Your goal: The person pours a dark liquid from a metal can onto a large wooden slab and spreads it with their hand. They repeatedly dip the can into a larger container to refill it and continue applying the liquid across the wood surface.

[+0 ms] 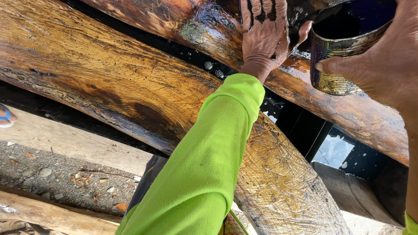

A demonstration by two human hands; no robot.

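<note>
My left hand (263, 39), at the end of a lime green sleeve, lies flat with spread fingers on a wet, glossy log (196, 30). Dark liquid stains the fingers and the wood around them. My right hand (383, 65) grips a ribbed metal can (339, 56) holding dark liquid, tilted just right of the left hand's thumb and above the same log. A second, drier log (109, 74) with rough golden grain runs diagonally below my arm.
Between the logs lies a dark gap, with black sheeting and pooled liquid (335, 150) beneath. A pale plank (65, 139) and gravel ground (56, 174) with wood chips sit lower left. Another person's foot in a blue sandal (5, 116) shows at the left edge.
</note>
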